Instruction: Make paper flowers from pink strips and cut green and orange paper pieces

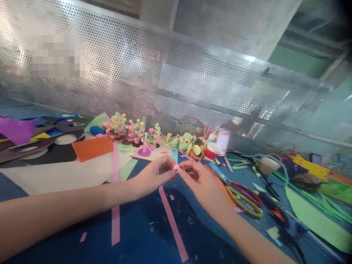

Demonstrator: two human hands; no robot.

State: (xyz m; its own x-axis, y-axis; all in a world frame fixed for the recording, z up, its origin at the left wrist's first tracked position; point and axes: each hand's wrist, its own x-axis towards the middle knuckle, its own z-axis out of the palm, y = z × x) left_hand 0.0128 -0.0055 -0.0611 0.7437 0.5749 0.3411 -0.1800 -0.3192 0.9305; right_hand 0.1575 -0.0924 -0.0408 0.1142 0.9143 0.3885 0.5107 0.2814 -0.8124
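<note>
A small pink piece (176, 167), looking like folded foam or paper, is pinched between both hands above the blue table. My left hand (158, 170) holds its left side between thumb and fingertips. From the right, my right hand (199, 179) grips the same piece with thumb and forefinger. Below them, a long pink strip (173, 223) lies on the table, and a second pink strip (115, 212) runs under my left forearm. Scissors with yellow and red handles (244, 201) rest just right of my right hand. Fingertips partly hide the pink piece.
Small flower-like models (134, 132) stand at the back, one on a purple base (145, 151). An orange sheet (93, 147) and dark cut sheets lie left. To the right are a red-and-white spool (211, 151), what looks like a glue gun (283, 216), and green sheets (316, 220). Perforated metal (192, 84) borders the table.
</note>
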